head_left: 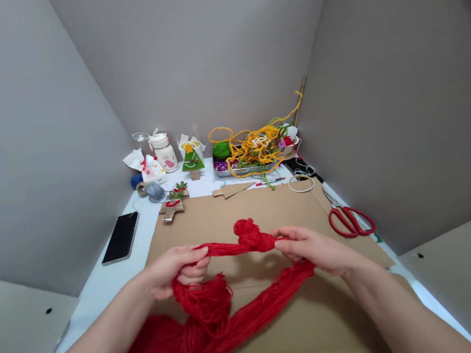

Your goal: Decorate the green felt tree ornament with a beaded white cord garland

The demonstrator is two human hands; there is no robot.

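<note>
A thick hank of red yarn lies on a brown cardboard sheet in front of me. My left hand is closed round a bundle of its strands, with a tuft hanging below the fist. My right hand pinches the other end of the taut stretch, right beside a bulky red knot that sits between the two hands. The rest of the yarn loops down from my right hand and piles up at the lower left.
Red-handled scissors lie at the right edge of the cardboard. A black phone rests at left. At the back stand a tray of tangled yellow and green cord, small paper trees, a white jar and a white ring. Grey walls enclose three sides.
</note>
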